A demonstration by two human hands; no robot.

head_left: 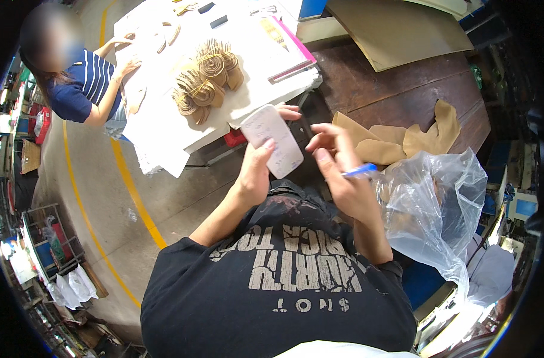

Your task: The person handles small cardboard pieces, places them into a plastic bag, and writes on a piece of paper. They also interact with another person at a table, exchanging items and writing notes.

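Observation:
My left hand (255, 174) grips a small white notepad (276, 138) with handwriting on it. The thumb lies across its face, and fingertips show past its far edge. To the right of the pad and apart from it is my right hand (342, 174), fingers curled and slightly blurred. A blue pen (361, 170) sticks out of that hand on the thumb-web side; its tip is hidden. Beyond the pad, bundles of tan, leather-like pieces (209, 77) tied with bands stand on the white-covered table (146, 68).
Tan sheet pieces (403, 137) lie on a brown wooden table (367, 83) at the right, beside a clear plastic bag (430, 197). A pink-edged folder (284, 51) lies at the white table's corner. A co-worker (84, 83) works at the far left, near yellow floor lines (131, 185).

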